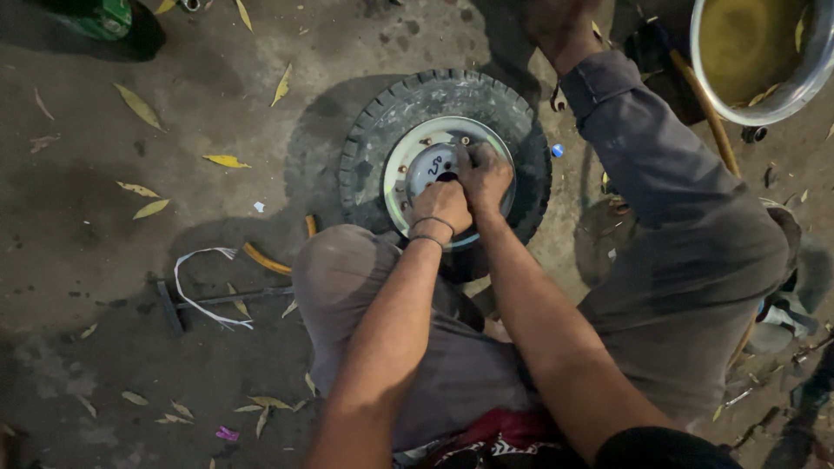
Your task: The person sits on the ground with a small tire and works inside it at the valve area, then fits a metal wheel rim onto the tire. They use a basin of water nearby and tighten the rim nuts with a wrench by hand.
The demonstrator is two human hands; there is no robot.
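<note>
Wheel [445,156] lies flat between my knees so both hands bear down: left hand [441,207] clenched on its rim, right hand [484,174] gripping the hub [432,163].

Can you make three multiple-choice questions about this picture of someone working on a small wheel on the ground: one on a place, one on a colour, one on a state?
1. Where do the left hand and right hand rest?
A. on the white metal rim of the small black rubber tyre
B. inside the round metal basin
C. on the long dark metal tool

2. What colour are the dry leaves scattered on the concrete ground?
A. red
B. yellow
C. blue

3. How does the tyre lie?
A. upright on its tread
B. hanging
C. flat on its side

Answers: 1 A, both hands press together at the rim's hub. 2 B, the leaves are yellowish. 3 C, the rim's face points up at the camera.
</note>
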